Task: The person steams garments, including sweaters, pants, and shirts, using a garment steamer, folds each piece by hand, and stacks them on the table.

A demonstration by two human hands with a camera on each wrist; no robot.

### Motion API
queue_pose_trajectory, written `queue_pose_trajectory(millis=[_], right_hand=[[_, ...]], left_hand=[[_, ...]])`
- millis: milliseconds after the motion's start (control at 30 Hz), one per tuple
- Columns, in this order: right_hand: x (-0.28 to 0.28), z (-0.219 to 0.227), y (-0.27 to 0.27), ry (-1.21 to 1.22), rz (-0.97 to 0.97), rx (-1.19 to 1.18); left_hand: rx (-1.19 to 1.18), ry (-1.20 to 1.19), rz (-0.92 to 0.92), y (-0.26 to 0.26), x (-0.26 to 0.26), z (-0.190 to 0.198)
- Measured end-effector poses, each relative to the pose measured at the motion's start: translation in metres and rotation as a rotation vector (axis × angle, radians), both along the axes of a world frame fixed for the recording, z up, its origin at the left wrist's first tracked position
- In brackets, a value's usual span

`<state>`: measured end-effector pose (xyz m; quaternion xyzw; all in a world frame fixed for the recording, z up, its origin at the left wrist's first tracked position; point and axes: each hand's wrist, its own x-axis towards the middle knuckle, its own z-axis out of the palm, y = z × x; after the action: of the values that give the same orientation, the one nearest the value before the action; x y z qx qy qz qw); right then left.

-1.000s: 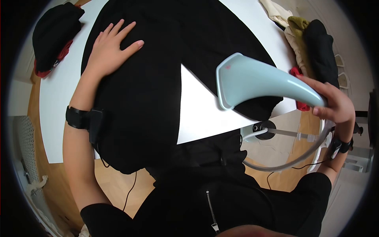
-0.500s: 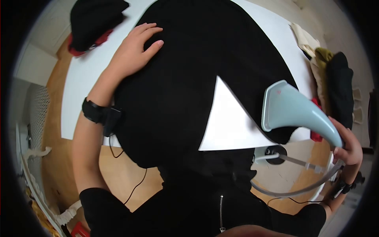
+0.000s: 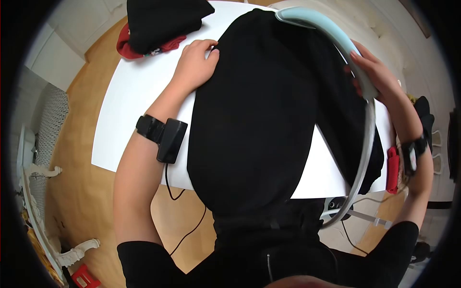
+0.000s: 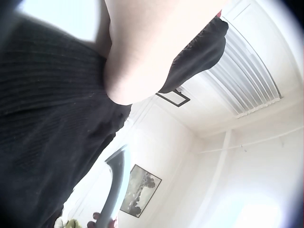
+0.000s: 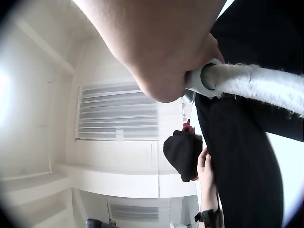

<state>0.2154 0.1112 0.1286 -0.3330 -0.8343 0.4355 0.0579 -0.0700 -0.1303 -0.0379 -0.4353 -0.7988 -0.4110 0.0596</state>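
A black knit garment lies spread over the white table, one sleeve slanting down its right side. At its upper left edge is my left hand, fingers bent, with the garment's edge between thumb and forefinger. My right hand grips the handle of a light blue garment steamer, whose head hangs over the garment's far end. A grey hose runs from the handle down across the sleeve. In the right wrist view the fabric-covered hose leaves the handle's end below that hand.
A folded black and red pile sits at the table's far left. A red cloth lies at the right edge beside other clothes. The steamer's stand is on the floor, near right. Cables hang from both wrist bands.
My right hand has swung the steamer from the near right up to the garment's far end. My left hand has gone from lying spread on the fabric to its left edge, fingers bent. The view has shifted.
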Motion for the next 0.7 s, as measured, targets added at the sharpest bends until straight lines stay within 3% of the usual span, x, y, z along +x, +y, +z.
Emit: queue_pose_trajectory(millis=[133,300,400,467,700], right_hand=[[-0.045,-0.026,0.003,-0.018,0.006,-0.033],[-0.056,-0.026,-0.023,-0.036,0.118,0.062],[-0.048,-0.027,-0.043,-0.103,0.210,0.059],[-0.037,-0.029,-0.054,-0.140,0.304,0.176],[0.005,-0.021,-0.064,-0.164,0.443,0.086]], left_hand=[[-0.048,0.071,0.005,-0.002,0.005,0.002],[-0.050,0.116,0.030,0.002,-0.001,-0.003],[-0.028,0.241,0.117,0.003,-0.010,-0.014],[-0.066,0.265,0.118,0.001,-0.014,-0.014],[-0.078,0.150,0.074,-0.004,-0.032,-0.017]])
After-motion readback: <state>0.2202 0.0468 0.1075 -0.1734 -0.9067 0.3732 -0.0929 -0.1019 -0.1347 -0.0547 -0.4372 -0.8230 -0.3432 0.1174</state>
